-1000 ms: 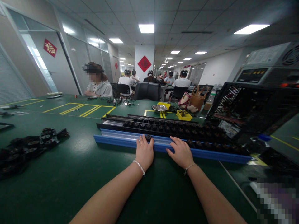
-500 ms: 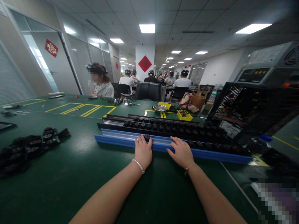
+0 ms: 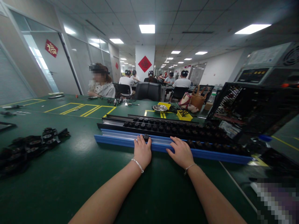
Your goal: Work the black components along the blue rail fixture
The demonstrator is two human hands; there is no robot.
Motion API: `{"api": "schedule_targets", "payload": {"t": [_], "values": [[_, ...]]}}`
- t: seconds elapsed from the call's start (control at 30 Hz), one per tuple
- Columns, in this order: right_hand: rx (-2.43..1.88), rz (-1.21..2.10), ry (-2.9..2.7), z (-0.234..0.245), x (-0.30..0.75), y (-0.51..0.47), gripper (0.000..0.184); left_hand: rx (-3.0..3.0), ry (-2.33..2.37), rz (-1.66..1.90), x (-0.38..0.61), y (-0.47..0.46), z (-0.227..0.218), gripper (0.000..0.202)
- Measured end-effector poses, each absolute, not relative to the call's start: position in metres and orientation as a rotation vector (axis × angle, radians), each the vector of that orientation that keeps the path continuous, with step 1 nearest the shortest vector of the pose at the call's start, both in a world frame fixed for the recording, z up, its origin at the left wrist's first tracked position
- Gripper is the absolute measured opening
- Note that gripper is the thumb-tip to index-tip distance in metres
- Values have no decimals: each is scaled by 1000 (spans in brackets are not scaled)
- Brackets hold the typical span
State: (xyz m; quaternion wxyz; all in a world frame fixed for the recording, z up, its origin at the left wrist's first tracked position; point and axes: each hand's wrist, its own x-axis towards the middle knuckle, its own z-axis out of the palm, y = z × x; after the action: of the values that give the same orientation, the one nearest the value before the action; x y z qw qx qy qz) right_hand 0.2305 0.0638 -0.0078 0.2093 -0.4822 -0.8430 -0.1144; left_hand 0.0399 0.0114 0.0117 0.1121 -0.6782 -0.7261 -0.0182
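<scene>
A long blue channel rail lies across the green table in front of me. Between the thumb and index finger of my left hand is a small black part, sitting in the rail's channel. My right hand rests on the near edge of the same rail, thumb apart from the fingers, with nothing visible in its grasp. To its right, several black parts stand in a row along the channel. Directly behind run black rails filled with similar round-faced black parts.
Black parts lie piled at the left. An open computer case stands on the right. Beyond the rails are a metal bowl and a yellow tray. A person sits across the table; others work farther back.
My left hand and the small black part have shifted very slightly left along the rail. My right hand stays nearly still. The person across the table has turned their head a little.
</scene>
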Motion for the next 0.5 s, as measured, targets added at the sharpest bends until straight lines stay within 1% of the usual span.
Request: {"api": "schedule_targets", "payload": {"t": [0.5], "values": [[-1346,-305,-2347,-7,230,63,24,-2033,-2173,-12,38,11,14,68]]}}
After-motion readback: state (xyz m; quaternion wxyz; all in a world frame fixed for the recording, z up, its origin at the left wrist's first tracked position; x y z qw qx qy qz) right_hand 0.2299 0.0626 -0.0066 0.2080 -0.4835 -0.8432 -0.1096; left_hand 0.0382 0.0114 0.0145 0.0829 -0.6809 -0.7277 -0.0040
